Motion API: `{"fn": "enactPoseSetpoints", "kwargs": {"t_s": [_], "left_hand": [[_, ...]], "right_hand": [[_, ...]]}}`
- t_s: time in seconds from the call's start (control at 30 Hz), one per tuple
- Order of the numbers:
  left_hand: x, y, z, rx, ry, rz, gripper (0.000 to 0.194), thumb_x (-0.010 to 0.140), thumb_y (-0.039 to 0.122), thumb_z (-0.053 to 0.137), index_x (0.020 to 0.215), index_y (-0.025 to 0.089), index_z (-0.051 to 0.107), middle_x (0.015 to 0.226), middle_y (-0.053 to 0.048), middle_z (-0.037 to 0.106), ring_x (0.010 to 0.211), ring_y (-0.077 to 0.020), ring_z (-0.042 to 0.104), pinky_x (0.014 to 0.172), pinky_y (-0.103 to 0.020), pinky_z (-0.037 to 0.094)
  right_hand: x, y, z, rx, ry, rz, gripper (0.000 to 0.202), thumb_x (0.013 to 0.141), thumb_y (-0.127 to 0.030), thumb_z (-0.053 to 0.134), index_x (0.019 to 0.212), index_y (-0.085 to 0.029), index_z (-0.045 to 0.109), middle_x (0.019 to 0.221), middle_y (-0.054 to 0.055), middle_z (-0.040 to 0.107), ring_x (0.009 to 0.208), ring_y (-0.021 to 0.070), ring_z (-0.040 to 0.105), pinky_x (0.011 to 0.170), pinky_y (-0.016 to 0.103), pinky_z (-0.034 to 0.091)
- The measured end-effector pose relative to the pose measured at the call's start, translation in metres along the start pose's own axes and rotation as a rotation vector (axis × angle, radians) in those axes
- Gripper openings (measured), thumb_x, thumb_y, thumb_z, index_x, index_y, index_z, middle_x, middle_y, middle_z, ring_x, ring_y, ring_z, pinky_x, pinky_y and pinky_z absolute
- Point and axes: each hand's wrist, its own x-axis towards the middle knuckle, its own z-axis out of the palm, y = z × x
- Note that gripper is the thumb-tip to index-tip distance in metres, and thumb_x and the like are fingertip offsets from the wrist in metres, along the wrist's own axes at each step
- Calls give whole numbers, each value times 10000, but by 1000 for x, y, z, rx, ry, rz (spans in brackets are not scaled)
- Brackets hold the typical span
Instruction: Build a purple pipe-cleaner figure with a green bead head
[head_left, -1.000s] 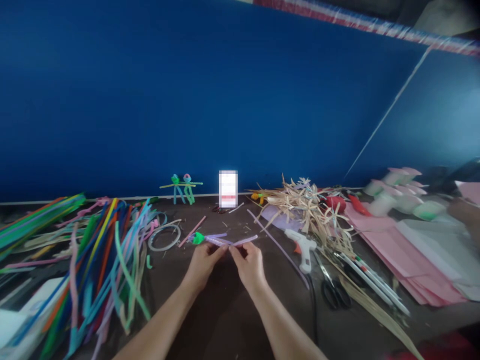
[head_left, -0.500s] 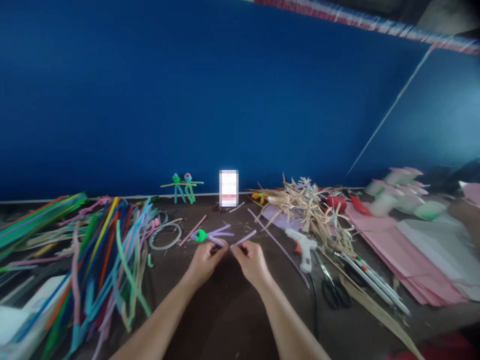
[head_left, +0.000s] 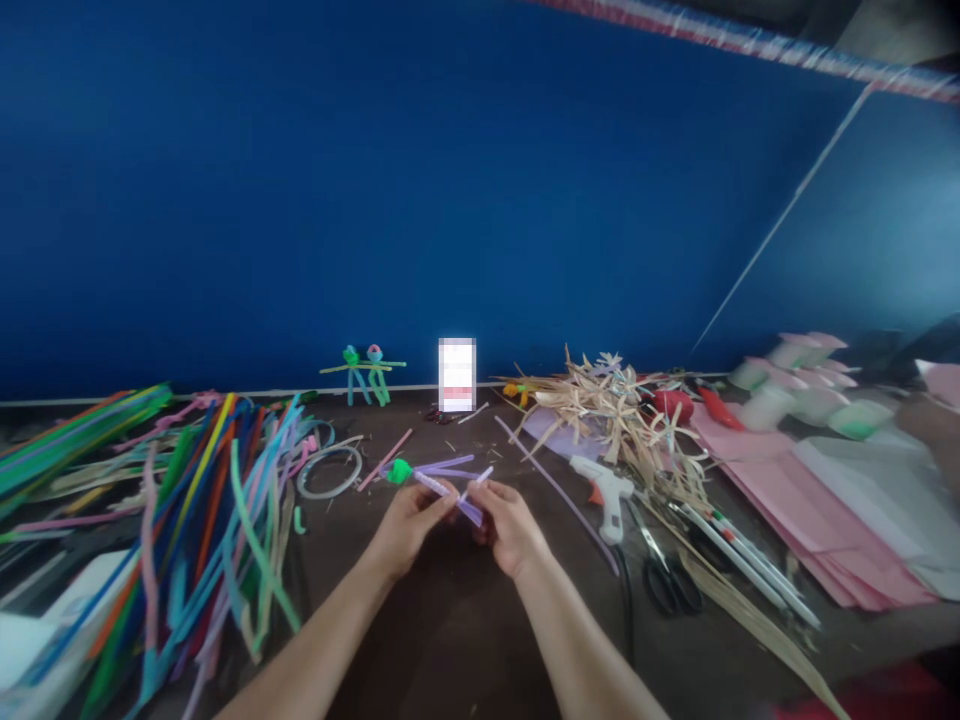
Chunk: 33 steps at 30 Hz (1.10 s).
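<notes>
A purple pipe-cleaner figure with a round green head lies sideways between my hands above the dark table. Thumb and fingers of my left hand are pinched on its pale, coiled-looking near part, just right of the green head. Facing it, my right hand is closed on a purple pipe cleaner, whose pale tip pokes up past the thumb. Two more purple strands stretch rightward beyond the fingers. Exactly how the strands join is hidden by my fingertips.
Many coloured pipe cleaners are heaped at left, near a clear ring. Two small pipe-cleaner figures stand by the blue wall. On the right are a glue gun, black scissors, dried woven strips and pink sheets.
My right hand has turned and shifted slightly right. The purple pipe cleaner in it now bends, with a loop of it showing between my hands. My left hand has barely moved.
</notes>
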Motion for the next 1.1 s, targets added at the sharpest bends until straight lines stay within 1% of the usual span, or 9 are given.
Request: {"fn": "enactPoseSetpoints", "kwargs": {"t_s": [0.17,0.23,0.43,0.53,0.7,0.8,0.93,1.03,1.1], "left_hand": [[0,-2,2,-129,27,-56,214,688,324,622,665,120,563,578,-7,522,540,-110,478,547,-230,393],[0,-2,3,-179,21,-67,203,684,308,631,675,116,565,588,-3,526,542,-101,477,552,-224,392],[2,-4,3,-233,117,-25,185,684,288,630,697,114,567,589,9,524,537,-90,479,542,-210,399],[3,-7,2,-140,236,0,215,685,322,613,700,111,574,591,0,551,550,-110,513,558,-227,425],[2,-6,-1,169,370,88,220,706,334,577,765,124,608,705,-41,636,675,-176,585,627,-268,462],[1,-2,-2,334,397,141,196,710,324,572,759,140,618,731,-50,652,700,-193,600,656,-283,467],[1,-3,-5,434,407,157,190,716,338,558,753,163,621,711,-47,661,684,-204,608,661,-302,467],[2,-6,-7,495,400,171,189,724,337,546,779,174,622,734,-49,663,690,-210,608,671,-314,461],[2,-7,-9,562,360,206,192,736,330,532,794,170,622,772,-61,662,735,-219,606,693,-317,452]], "right_hand": [[-3,-2,4,-293,300,-508,160,648,-259,609,668,-186,469,531,-64,437,463,76,410,455,190,352],[-6,-2,5,-464,282,-617,53,710,-228,552,716,-178,535,594,-28,504,536,100,471,522,205,393],[-11,0,5,-728,158,-730,154,782,-182,468,744,-176,617,719,35,569,661,138,522,611,234,406],[-10,3,7,-709,106,-667,136,758,-175,480,703,-169,604,672,18,558,634,130,510,583,224,400],[-7,7,12,-430,-50,-336,99,706,-218,523,724,-145,588,540,-33,522,433,70,417,414,178,326],[-9,5,13,-265,-171,-166,133,665,-235,556,757,-142,581,534,-43,537,361,35,358,353,157,267],[-12,0,13,-82,-233,-9,162,624,-236,578,755,-146,547,483,-73,484,309,18,288,307,151,180],[-11,0,11,-82,-216,12,149,645,-240,553,766,-154,538,440,-102,393,304,22,234,308,163,134],[-10,1,10,-192,-109,-85,112,681,-262,536,719,-157,536,421,-105,340,324,31,227,327,170,138]]}}
